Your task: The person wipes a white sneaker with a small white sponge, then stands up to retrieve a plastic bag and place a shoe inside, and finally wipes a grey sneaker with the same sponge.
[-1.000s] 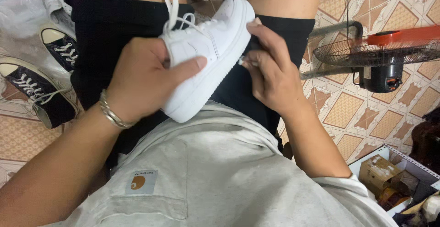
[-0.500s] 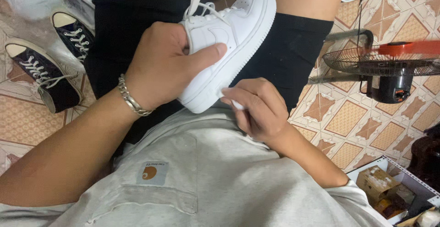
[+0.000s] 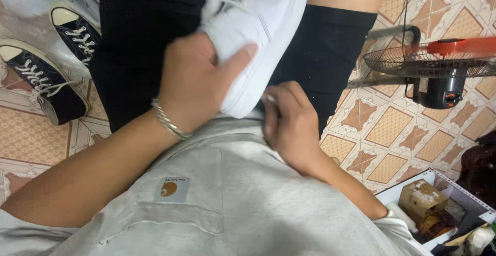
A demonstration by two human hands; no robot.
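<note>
On the person's lap, the left hand (image 3: 194, 83) grips a white sneaker (image 3: 258, 39) around its side, thumb pressed on the sole edge. The right hand (image 3: 289, 126) is curled shut at the shoe's heel, pinching something small and white that is too small to tell. A silver bracelet (image 3: 168, 121) sits on the left wrist. Two black sneakers (image 3: 51, 75) lie on the tiled floor (image 3: 392, 132), and an orange fan (image 3: 439, 64) stands on the other side.

Even, soft indoor light, mild blur
White shoe (image 3: 263, 33) slightly overexposed and motion-smeared; shorts (image 3: 144, 54) lose detail in shadow.
</note>
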